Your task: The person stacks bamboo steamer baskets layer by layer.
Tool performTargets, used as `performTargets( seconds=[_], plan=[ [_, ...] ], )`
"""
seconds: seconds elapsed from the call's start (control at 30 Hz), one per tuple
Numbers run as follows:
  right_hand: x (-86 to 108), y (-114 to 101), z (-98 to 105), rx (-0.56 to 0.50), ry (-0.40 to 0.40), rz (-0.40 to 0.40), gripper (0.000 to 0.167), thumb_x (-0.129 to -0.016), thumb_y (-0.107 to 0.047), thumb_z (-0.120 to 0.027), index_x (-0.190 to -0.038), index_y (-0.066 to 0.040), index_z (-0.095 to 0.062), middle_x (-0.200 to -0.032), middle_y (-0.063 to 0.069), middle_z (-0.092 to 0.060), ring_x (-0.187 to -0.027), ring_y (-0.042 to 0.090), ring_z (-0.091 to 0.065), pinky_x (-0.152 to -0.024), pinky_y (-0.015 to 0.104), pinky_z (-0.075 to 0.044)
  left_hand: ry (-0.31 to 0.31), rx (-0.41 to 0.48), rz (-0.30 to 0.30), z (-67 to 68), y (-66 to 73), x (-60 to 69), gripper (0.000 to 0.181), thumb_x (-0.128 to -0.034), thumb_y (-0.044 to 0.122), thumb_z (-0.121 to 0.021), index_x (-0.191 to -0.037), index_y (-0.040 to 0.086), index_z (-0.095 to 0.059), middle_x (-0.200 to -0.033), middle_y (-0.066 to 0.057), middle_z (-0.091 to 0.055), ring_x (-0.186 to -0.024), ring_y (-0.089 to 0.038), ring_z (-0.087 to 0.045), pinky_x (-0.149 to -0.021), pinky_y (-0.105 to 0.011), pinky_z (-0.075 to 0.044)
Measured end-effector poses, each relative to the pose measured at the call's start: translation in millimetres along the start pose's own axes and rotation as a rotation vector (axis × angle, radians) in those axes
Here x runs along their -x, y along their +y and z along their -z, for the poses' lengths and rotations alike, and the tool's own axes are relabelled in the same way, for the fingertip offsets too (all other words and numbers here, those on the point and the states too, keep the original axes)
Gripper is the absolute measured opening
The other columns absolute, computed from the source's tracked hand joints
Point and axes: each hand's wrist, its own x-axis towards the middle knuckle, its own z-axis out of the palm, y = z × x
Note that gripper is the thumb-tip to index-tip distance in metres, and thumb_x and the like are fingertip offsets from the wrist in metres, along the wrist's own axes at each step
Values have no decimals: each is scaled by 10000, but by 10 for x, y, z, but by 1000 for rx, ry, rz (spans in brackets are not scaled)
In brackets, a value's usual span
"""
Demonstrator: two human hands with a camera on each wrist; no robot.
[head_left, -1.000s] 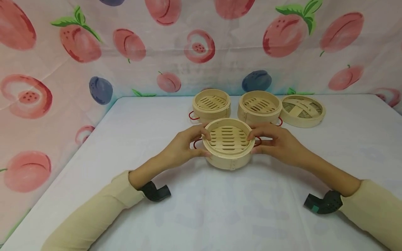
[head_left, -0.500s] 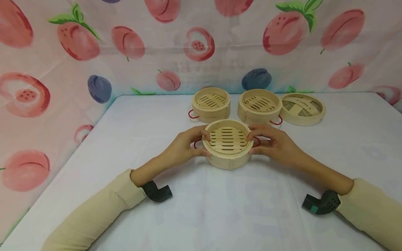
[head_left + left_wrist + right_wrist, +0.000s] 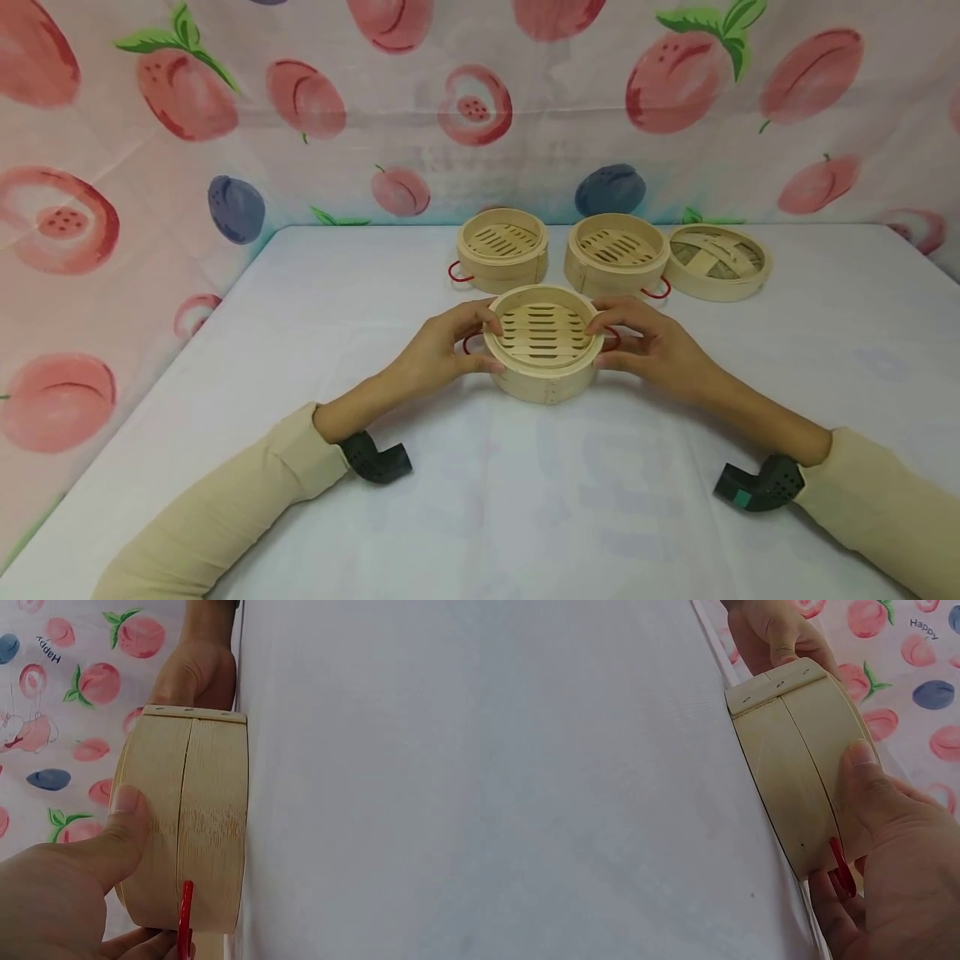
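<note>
A round bamboo steamer basket (image 3: 546, 387) with a slatted base and red side handles stands upright in the middle of the table. My left hand (image 3: 431, 350) grips its left side, the thumb on the outer wall and a fingertip over the rim. On the opposite side my right hand (image 3: 660, 346) holds it in the same way. In the left wrist view the left thumb presses the wall of the steamer basket (image 3: 187, 817) above a red handle (image 3: 185, 919). The right wrist view shows the right thumb on the basket wall (image 3: 791, 780), near the other red handle (image 3: 842, 870).
Behind the held basket stand two similar steamer baskets, one at left (image 3: 504, 271) and one at right (image 3: 611, 279). A woven bamboo lid (image 3: 720, 287) lies beside the right one. A fruit-print cloth (image 3: 300, 167) hangs behind the white table (image 3: 480, 517).
The held basket and both hands stay almost in place. The right forearm has shifted slightly left, and the head view has moved a little.
</note>
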Motion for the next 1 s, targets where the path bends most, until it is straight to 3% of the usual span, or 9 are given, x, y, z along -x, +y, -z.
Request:
performTargets(
  seconds=[0.5,1.0],
  plan=[
    [10,36,19,22,-1,-8,378,-778,121,-716,-1116,-10,-608,-1343,182,-438,-1219,175,-471,-886,230,-486,16,10,55,-19,17,2,390,-732,31,-809,-1050,31,-582,-1281,-128,-532,-1213,-180,-499,-1015,-260,-390],
    [8,26,20,30,2,-23,381,-780,115,-716,-1120,-19,-612,-1350,170,-443,-1261,155,-438,-885,236,-488,-6,38,61,13,30,-5,376,-766,3,-777,-1072,19,-559,-1315,-151,-502,-1249,-203,-480,-1015,-251,-388]
  ],
)
